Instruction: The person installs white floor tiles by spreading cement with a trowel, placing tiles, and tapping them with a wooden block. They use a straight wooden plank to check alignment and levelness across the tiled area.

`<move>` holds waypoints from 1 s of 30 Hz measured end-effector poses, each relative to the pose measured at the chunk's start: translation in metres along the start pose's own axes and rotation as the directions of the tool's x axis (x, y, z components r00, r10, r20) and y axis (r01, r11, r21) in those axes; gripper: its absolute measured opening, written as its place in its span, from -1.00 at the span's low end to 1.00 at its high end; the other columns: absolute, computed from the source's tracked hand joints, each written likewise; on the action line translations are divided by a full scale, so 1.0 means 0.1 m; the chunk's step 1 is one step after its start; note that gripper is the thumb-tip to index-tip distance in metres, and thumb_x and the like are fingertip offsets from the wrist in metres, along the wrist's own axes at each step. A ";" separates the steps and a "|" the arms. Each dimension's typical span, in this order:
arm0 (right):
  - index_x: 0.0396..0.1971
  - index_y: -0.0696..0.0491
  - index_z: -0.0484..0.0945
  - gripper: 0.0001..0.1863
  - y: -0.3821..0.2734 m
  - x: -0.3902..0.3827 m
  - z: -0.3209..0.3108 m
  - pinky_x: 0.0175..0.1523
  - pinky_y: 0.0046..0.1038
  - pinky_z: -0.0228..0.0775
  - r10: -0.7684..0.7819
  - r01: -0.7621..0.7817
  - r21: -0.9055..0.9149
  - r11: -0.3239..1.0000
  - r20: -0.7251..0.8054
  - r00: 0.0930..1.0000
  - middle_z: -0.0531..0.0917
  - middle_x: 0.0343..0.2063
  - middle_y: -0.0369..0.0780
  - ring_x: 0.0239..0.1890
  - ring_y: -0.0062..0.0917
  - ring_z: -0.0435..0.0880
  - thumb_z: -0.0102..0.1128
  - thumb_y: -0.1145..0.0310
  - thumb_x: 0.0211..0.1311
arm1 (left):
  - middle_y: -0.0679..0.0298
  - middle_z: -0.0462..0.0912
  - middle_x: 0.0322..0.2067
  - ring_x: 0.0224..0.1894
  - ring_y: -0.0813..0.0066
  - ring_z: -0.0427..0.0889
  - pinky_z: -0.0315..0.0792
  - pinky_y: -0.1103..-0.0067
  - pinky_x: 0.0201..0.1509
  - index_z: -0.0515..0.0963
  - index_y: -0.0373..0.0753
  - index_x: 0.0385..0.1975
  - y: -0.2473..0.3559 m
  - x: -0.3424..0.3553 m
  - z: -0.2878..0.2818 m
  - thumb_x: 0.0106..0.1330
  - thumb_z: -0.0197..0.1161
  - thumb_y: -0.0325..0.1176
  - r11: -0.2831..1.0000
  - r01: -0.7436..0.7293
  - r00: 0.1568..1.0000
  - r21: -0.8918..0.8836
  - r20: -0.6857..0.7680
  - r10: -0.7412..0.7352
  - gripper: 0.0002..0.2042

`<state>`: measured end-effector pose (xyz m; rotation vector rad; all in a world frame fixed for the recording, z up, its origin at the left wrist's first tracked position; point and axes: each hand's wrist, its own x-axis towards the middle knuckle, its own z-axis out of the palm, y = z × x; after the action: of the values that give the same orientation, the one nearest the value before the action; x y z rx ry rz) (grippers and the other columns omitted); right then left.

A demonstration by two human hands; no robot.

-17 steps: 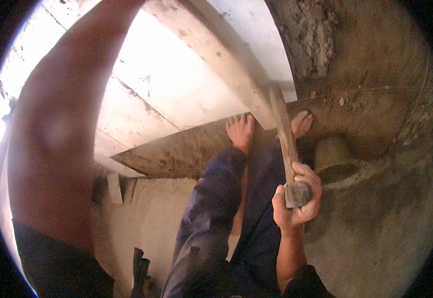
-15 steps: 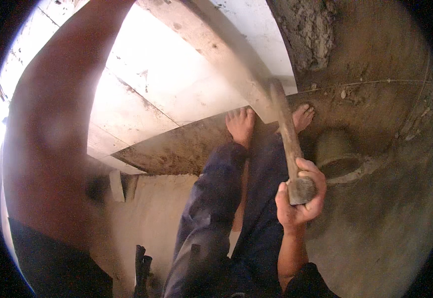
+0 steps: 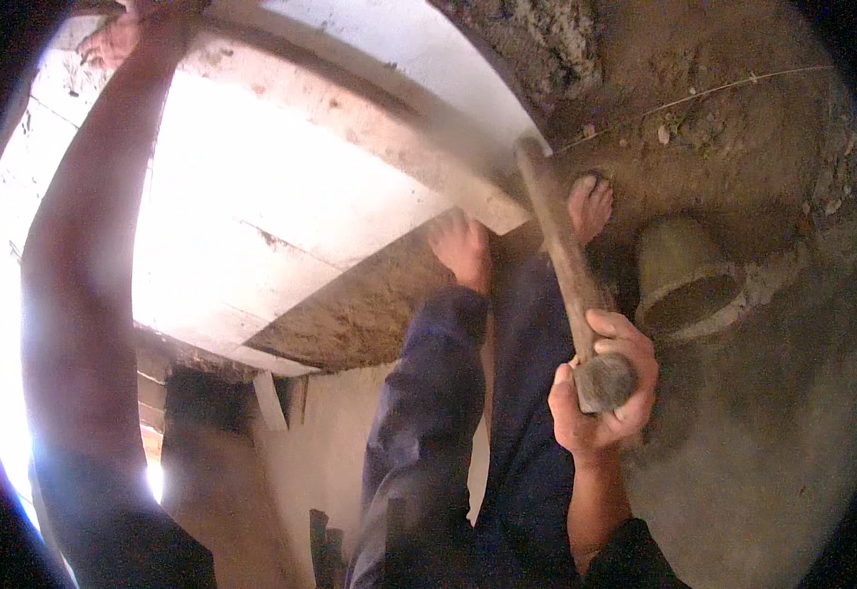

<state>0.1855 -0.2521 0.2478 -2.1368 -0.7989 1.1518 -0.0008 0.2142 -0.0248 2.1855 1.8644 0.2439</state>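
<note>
Within right fingers [image 3: 627,331], wooden tool [image 3: 573,270]

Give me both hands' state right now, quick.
Left hand: raised at the upper left by the white panel, partly cut off; grip cannot be told.
Right hand: closed, holding the wooden tool.

We record one fisheye view, circular, straight edges bowed, corners lost to black; strong light at left, white boards [image 3: 251,216] burnt out to glare, blue-white flare along the left rim. We list the left arm [image 3: 89,265] as dark and hazed, the wooden tool [image 3: 568,265] as slightly blurred, the ground [image 3: 733,182] at right as dim, brown and grainy.
</note>
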 end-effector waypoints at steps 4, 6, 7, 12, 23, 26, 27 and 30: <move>-0.02 0.18 0.38 -0.52 0.03 -0.04 -0.02 0.18 -0.18 0.41 0.025 -0.024 0.025 0.999 -0.036 0.999 0.59 -0.04 0.01 0.02 -0.22 0.59 0.30 0.51 0.02 | 0.06 0.38 0.03 0.14 0.12 0.38 0.19 0.37 0.40 0.12 -0.29 0.40 0.14 -0.15 -0.14 0.29 0.02 0.37 0.995 0.095 0.993 0.018 -0.070 -0.094 -0.10; -0.01 0.18 0.38 -0.52 0.05 -0.04 0.00 0.18 -0.18 0.42 0.025 -0.023 0.060 0.998 -0.025 0.999 0.59 -0.05 0.01 0.02 -0.23 0.59 0.30 0.50 0.02 | 0.04 0.36 0.05 0.16 0.11 0.35 0.18 0.36 0.40 0.10 -0.30 0.41 0.15 -0.13 -0.19 0.28 0.01 0.38 0.994 0.105 0.991 0.023 -0.091 -0.102 -0.08; -0.01 0.18 0.38 -0.52 0.06 -0.03 0.01 0.17 -0.19 0.43 0.014 -0.012 0.072 0.997 -0.029 0.999 0.59 -0.05 0.00 0.01 -0.23 0.59 0.30 0.49 0.02 | 0.03 0.35 0.06 0.16 0.10 0.34 0.17 0.36 0.41 0.09 -0.30 0.41 0.16 -0.11 -0.22 0.28 0.01 0.38 0.994 0.108 0.990 0.030 -0.090 -0.105 -0.07; -0.04 0.17 0.38 -0.55 0.09 -0.01 0.02 0.16 -0.21 0.44 0.000 0.001 0.059 0.998 -0.018 1.000 0.59 -0.02 -0.01 0.01 -0.25 0.60 0.31 0.44 0.07 | -0.02 0.29 0.11 0.21 0.07 0.29 0.15 0.35 0.43 0.04 -0.34 0.41 0.15 -0.01 -0.20 0.27 -0.02 0.41 0.993 0.115 0.988 0.012 -0.102 -0.113 -0.03; -0.05 0.18 0.42 -0.50 0.04 0.09 -0.07 -0.03 -0.23 0.58 -0.122 0.124 0.039 0.991 -0.046 0.991 0.62 -0.10 0.05 -0.13 -0.21 0.68 0.37 0.41 -0.01 | -0.13 0.16 0.22 0.31 0.01 0.18 0.09 0.33 0.47 -0.06 -0.40 0.42 0.29 -0.02 -0.20 0.23 -0.07 0.48 0.983 0.168 0.985 -0.078 -0.020 -0.170 0.06; -0.05 0.17 0.46 -0.51 0.00 0.05 -0.02 -0.05 -0.27 0.58 -0.080 0.081 0.178 0.981 -0.010 0.997 0.64 -0.10 0.04 -0.13 -0.22 0.69 0.39 0.38 -0.01 | -0.16 0.12 0.25 0.34 -0.01 0.15 0.07 0.32 0.48 -0.09 -0.42 0.42 0.35 -0.05 -0.22 0.22 -0.09 0.50 0.985 0.168 0.986 -0.047 -0.008 -0.168 0.08; -0.05 0.17 0.49 -0.51 0.02 0.04 0.01 -0.06 -0.29 0.59 0.004 -0.006 0.146 0.989 0.014 1.000 0.66 -0.10 0.03 -0.13 -0.22 0.70 0.42 0.34 0.00 | -0.17 0.11 0.26 0.35 -0.01 0.13 0.06 0.32 0.48 -0.10 -0.43 0.43 0.36 -0.07 -0.22 0.22 -0.09 0.50 0.985 0.169 0.986 -0.044 -0.001 -0.170 0.09; -0.04 0.17 0.49 -0.49 0.09 -0.04 0.00 -0.06 -0.31 0.59 0.041 -0.044 0.168 0.985 0.025 0.999 0.65 -0.09 0.02 -0.12 -0.22 0.71 0.46 0.33 0.01 | -0.20 0.07 0.28 0.37 -0.03 0.10 0.05 0.31 0.49 -0.13 -0.45 0.43 0.39 -0.11 -0.21 0.21 -0.11 0.52 0.982 0.180 0.984 -0.059 0.002 -0.180 0.12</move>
<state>0.1854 -0.2608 0.2435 -2.0137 -0.6437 1.2211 0.0284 0.1996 0.0077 1.9636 2.0147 0.2633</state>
